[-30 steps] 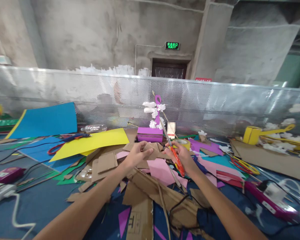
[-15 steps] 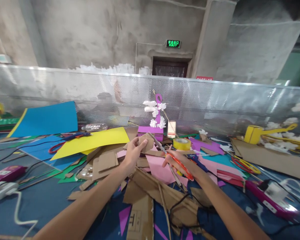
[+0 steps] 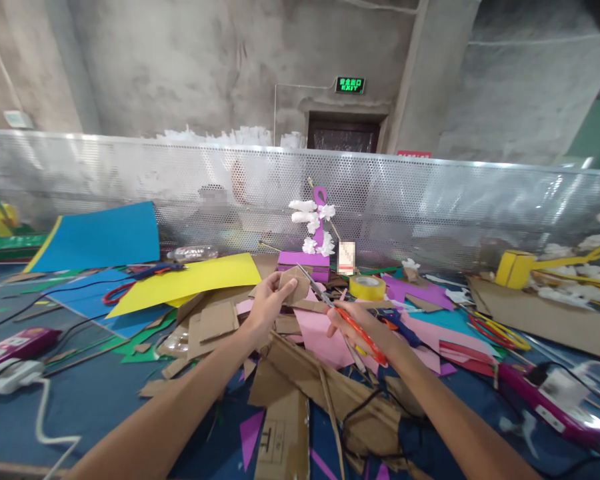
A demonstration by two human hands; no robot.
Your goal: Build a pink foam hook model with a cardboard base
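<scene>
My left hand (image 3: 271, 301) pinches a small piece of brown cardboard (image 3: 297, 288) between thumb and fingers. In my right hand (image 3: 356, 325) is a pair of scissors (image 3: 356, 333) with orange-red handles, its metal blades pointing up and left to the cardboard's right edge. Whether the blades touch the cardboard I cannot tell. Below the hands lie pink sheets (image 3: 323, 339) and cardboard scraps (image 3: 330, 380). Just beyond them stands a purple box (image 3: 305, 261) with a purple looped stem (image 3: 319, 230) and white tufts on it. A roll of yellow tape (image 3: 367, 288) lies right of the blades.
A yellow sheet (image 3: 195, 283) and blue boards (image 3: 105, 237) lie at the left. Power strips (image 3: 20, 350) with cables sit on both sides. A perforated metal screen (image 3: 220, 180) runs along the back. Another pair of scissors (image 3: 500, 331) and a yellow box-shaped model (image 3: 515, 269) are at the right.
The whole view has shifted slightly, with things appearing a little further right. The scissors blades look somewhat closer together. Both hands keep their hold.
</scene>
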